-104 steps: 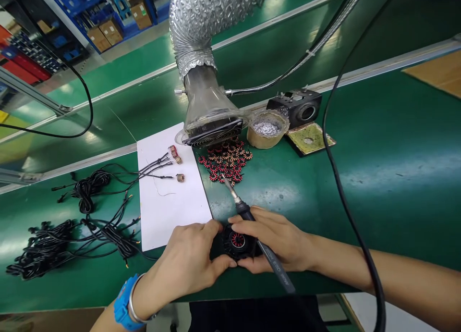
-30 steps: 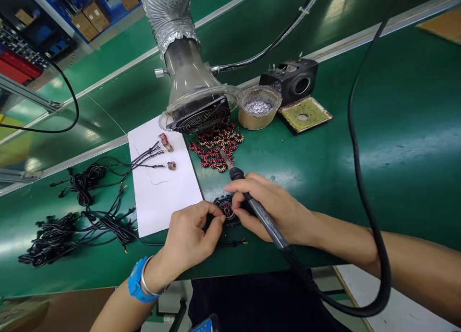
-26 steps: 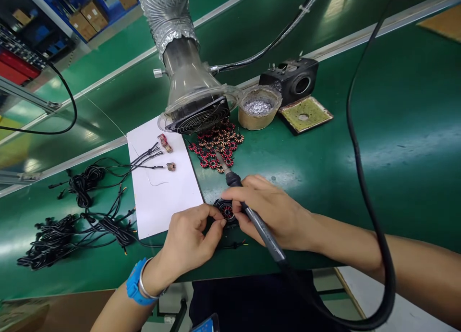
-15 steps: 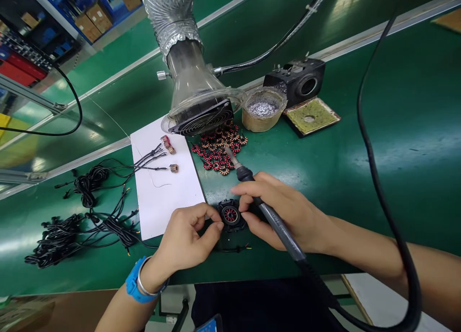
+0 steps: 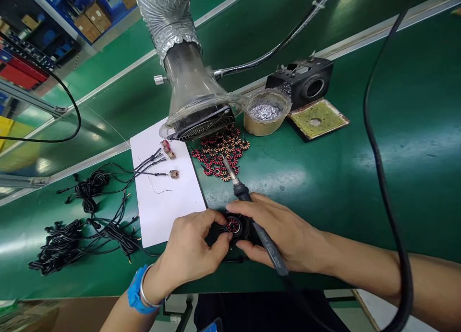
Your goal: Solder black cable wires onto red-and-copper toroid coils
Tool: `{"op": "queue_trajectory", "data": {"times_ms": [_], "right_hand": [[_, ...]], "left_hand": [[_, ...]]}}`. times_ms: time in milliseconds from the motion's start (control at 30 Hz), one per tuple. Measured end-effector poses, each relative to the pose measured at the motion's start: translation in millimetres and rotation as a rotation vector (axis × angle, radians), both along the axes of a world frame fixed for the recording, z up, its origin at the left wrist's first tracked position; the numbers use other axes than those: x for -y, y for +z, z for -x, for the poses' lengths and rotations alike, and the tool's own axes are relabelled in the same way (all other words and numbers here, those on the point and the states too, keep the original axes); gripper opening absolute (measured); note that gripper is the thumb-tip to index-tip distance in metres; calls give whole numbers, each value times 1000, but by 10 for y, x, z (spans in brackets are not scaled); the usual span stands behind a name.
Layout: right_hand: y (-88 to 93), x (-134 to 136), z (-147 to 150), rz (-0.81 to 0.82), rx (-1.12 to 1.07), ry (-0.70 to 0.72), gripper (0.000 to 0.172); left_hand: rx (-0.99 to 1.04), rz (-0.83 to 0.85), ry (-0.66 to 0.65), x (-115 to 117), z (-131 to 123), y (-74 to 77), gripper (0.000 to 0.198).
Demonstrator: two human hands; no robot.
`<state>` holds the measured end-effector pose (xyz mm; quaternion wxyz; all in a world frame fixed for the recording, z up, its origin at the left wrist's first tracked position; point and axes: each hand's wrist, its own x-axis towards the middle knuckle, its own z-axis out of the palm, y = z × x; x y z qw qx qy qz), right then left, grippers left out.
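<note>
My left hand (image 5: 198,243) pinches a small wound coil ring (image 5: 233,225) with red windings and a pale rim, thumb and index at its left edge. The ring sits at a round black holder (image 5: 246,227), partly hidden by my fingers; whether it is seated inside or just above, I cannot tell. My right hand (image 5: 284,231) grips a soldering iron (image 5: 268,248), its tip angled up and left toward a cluster of red and copper wound rings (image 5: 219,161). That hand's thumb and index fingertips also reach the holder's right side.
A fume extractor hood (image 5: 201,106) hangs over the coil cluster. Behind stand a tub of solder bits (image 5: 264,125), an iron stand (image 5: 302,84) and a yellow sponge tray (image 5: 319,120). White paper (image 5: 173,197) and black cable bundles (image 5: 61,240) lie left. The iron's cord (image 5: 382,178) loops right.
My left fingers have closed onto the wound ring, and my right fingers have come against the holder. The soldering iron stays in my right hand. The view has shifted slightly.
</note>
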<state>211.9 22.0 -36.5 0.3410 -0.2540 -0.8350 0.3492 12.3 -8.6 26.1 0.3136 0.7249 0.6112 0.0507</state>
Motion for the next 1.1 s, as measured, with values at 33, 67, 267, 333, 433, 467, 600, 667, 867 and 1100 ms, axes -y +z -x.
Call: {"op": "queue_trajectory", "data": {"times_ms": [33,67,267,333,433,467,600,667,867,1100], "right_hand": [[-2,4,2,-1,3,0,50],[-2,6,3,-1,7,-4,50],[-12,9,5,-35,13,3,49],[-20,11,3,-45,21,6,49],[-27,19,2,-54,29,18,49],[-27,22,2,-55,31,20,49],[-19,33,3,-55,37,19,47],[-14,36,1,-52,44,19,46],[-26,35,-13,-27,44,28,45],[-48,43,-24,-34,45,17,45]], "left_hand": [[-9,-3,-8,1,-7,-3,11],[-20,-9,-15,1,-13,-5,11],[-40,-76,-62,16,-16,-11,11],[-9,-95,-76,25,-8,-9,9],[40,-116,-89,39,13,-16,8],[44,-125,-91,43,23,-22,8],[14,-121,-87,50,64,-46,9],[19,-70,-71,43,83,-46,10],[128,81,2,6,122,-41,15],[138,18,48,42,143,-110,13]]}}
